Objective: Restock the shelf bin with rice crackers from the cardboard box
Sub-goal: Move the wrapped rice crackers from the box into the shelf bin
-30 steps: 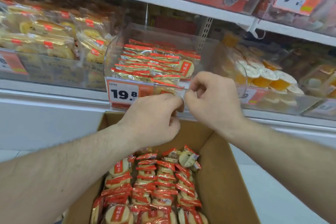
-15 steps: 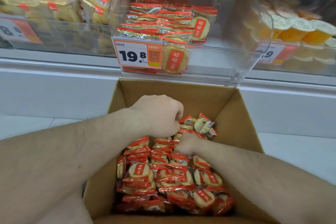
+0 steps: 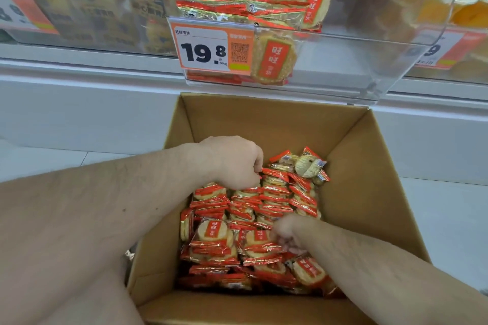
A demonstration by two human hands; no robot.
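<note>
Two bare forearms reach down into an open cardboard box that stands on the floor just below the front of a clear shelf bin. The box is the largest thing in view, its brown walls rising around a dense heap of rice cracker packets in red and gold wrappers, most stacked on edge in rows and a few lying flat with the round cracker showing. Above it, the shelf bin holds more of the same packets piled in its left part, with one packet standing against the front wall; the right part of the bin shows bare plastic. A price tag reading 19.8 is fixed to the bin's front left. The left hand sits at the far end of the heap, its fingers curled down onto the tops of the packets there, gripping them. The right hand is lower and nearer, fingers curled into the packets at the middle of the heap, clamped on them.
</note>
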